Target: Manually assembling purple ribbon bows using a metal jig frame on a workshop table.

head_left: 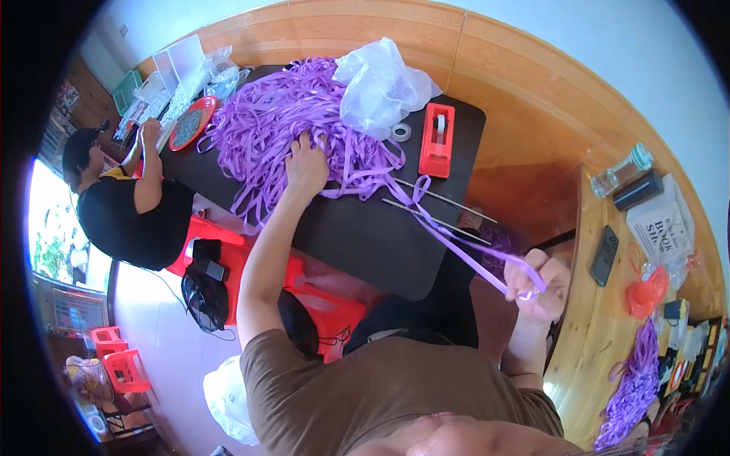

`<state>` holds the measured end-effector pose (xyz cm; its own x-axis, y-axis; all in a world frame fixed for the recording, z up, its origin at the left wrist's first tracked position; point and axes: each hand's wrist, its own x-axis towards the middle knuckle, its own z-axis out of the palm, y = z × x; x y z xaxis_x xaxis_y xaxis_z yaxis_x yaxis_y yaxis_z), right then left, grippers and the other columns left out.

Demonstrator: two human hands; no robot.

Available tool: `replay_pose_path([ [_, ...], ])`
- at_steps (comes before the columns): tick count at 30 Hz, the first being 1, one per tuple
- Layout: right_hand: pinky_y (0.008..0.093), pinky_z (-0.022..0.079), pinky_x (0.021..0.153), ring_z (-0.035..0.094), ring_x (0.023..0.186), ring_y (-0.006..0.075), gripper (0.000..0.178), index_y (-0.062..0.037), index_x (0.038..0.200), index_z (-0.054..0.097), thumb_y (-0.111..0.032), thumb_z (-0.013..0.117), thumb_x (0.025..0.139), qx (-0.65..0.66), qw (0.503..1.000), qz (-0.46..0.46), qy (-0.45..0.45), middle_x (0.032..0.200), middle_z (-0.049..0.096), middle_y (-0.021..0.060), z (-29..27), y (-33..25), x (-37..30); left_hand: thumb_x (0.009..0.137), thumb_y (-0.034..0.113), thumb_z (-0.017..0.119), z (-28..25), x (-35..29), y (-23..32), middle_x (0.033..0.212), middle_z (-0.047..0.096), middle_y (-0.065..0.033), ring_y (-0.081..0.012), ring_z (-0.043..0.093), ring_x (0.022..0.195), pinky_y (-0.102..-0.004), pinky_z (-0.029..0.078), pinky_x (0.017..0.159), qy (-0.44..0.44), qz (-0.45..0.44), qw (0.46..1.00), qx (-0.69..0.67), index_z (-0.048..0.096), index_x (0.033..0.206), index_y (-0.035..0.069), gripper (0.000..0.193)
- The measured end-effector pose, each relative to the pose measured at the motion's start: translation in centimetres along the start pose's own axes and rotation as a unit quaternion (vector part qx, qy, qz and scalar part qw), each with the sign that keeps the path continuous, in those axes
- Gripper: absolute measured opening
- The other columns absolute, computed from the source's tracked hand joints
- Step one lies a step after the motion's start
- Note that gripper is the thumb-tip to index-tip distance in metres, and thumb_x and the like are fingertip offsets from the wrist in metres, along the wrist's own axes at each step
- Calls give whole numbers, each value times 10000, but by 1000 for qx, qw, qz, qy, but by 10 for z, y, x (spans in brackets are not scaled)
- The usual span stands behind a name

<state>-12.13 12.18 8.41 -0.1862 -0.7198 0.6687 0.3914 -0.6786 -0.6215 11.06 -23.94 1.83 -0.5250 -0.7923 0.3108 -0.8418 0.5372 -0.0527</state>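
Note:
A large tangled heap of flat purple straps (266, 114) covers much of the dark table (365, 235). My left hand (308, 167) lies on the near side of the heap, its fingers somewhat spread over the straps. Off the table's right corner, my right hand (541, 285) is closed on a purple strap (475, 266) that runs back toward the heap. A small whitish bit shows at its fingers, too small to name. Two thin rods (437, 220) lie under the strap, sticking out past the table edge.
A red tape dispenser (437, 140), tape roll (401, 132) and crumpled plastic bag (384, 87) lie beyond the heap. A co-worker (129, 201) sits at left by a red plate (192, 123). A wooden counter (582, 357) at right holds a phone (604, 256) and more purple straps (635, 380).

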Motion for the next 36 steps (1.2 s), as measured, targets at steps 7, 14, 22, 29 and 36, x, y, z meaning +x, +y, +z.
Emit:
replay_pose_path([
  [7,304,405,510,626,570,229,113,-7,821,534,-94,597,855,29,988,-11,-152,1027,533,250,-3,-34,-6,792,215,627,11,36,7,1166,476,-215,-391,500,1089,-494,525,788,-28,-2,999,-37,588,1090,-1,369],
  [14,280,427,529,656,602,220,86,-2,826,574,-79,610,836,63,992,-53,-92,1224,506,233,-17,-58,-30,785,244,651,2,20,-2,1212,478,-248,-441,465,1119,-507,489,852,-55,27,994,-94,542,1227,45,497],
  [22,218,416,436,574,496,161,80,16,877,553,-43,535,827,1,1000,7,18,1257,442,351,-15,-45,-36,798,168,675,-120,-35,57,1164,560,-196,-375,531,1043,-457,481,791,25,53,996,-66,541,1203,30,449],
  [29,223,330,375,543,439,156,120,1,845,534,-111,577,841,60,992,72,79,1263,448,328,-13,-50,-37,784,51,679,-131,-118,185,1371,459,-141,-272,450,1238,-380,365,1010,-200,292,615,-705,366,1402,58,693],
  [36,257,372,433,540,469,150,129,-12,933,516,-138,520,907,47,997,-51,45,1328,394,314,-27,-85,-65,809,21,655,-78,-138,254,831,631,-75,-153,594,749,-281,461,688,-288,238,629,-681,660,1027,-20,222],
])
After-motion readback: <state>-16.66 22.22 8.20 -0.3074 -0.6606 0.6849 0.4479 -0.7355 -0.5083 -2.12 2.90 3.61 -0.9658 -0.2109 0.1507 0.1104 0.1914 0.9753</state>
